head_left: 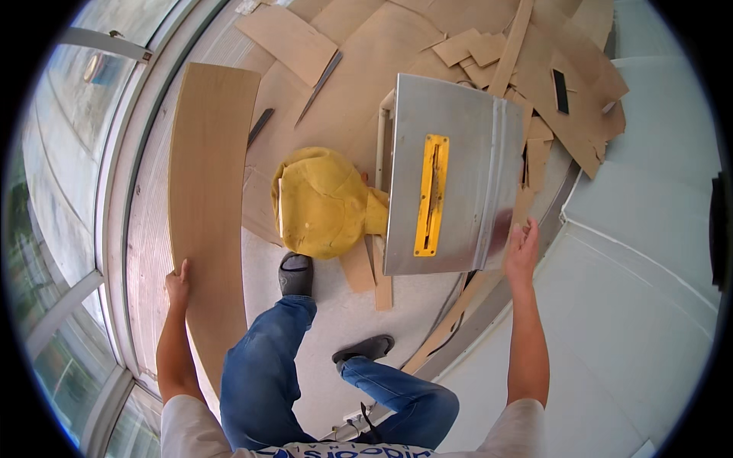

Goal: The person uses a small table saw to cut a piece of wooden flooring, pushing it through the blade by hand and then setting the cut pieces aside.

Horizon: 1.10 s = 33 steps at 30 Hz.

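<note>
My left hand (178, 285) is closed on the left edge of a long wood-coloured board (210, 175), which stretches along my left side. In front of me stands a small table saw with a bare metal top (466, 175). A yellow slotted insert (431, 196) sits in that top, and I cannot make out a blade rising from it. On the saw's left side a full-looking yellow dust bag (321, 202) bulges out. My right hand (522, 248) is beside the saw top's right edge, fingers apart and nothing in them; whether it touches the edge I cannot tell.
Board offcuts (481, 49) lie piled beyond the saw, with a large brown sheet (569, 91) at the far right. Dark narrow strips (319, 88) rest on the floor covering. Windows (76, 175) line the left, and a pale panel (634, 267) the right. A cable runs near the saw.
</note>
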Each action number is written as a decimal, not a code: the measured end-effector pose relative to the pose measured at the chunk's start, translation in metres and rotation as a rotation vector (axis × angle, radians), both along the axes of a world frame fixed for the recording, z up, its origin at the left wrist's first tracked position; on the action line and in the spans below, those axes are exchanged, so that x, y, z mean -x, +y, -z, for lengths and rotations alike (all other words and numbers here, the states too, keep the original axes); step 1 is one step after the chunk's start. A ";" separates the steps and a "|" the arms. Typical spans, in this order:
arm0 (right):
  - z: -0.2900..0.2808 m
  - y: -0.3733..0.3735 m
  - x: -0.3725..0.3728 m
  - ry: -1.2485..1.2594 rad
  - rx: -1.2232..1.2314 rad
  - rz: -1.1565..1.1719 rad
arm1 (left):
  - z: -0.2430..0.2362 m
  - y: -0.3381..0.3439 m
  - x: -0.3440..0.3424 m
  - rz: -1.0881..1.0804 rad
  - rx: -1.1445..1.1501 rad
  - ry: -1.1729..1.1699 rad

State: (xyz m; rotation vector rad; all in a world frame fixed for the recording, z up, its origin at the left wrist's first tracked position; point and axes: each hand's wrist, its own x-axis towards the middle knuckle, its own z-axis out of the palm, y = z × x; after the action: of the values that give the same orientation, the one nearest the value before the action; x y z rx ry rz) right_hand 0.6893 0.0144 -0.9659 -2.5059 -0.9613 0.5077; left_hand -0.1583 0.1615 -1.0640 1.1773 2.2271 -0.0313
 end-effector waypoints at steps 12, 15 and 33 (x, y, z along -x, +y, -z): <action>0.067 0.010 0.026 -0.083 -0.098 0.018 | 0.138 0.001 0.003 -0.091 -0.044 -0.271; 0.070 0.004 0.022 -0.120 -0.110 0.006 | 0.133 0.007 0.004 -0.033 -0.115 -0.120; 0.056 0.333 -0.069 -0.158 -0.186 -0.457 | 0.156 -0.115 -0.003 0.044 0.176 0.191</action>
State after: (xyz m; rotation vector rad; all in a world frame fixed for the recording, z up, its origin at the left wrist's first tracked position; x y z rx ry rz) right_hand 0.7584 0.3475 -1.0220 -2.1837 -1.5801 0.3331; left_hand -0.1552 0.0467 -1.2201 1.1677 2.3063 -0.3643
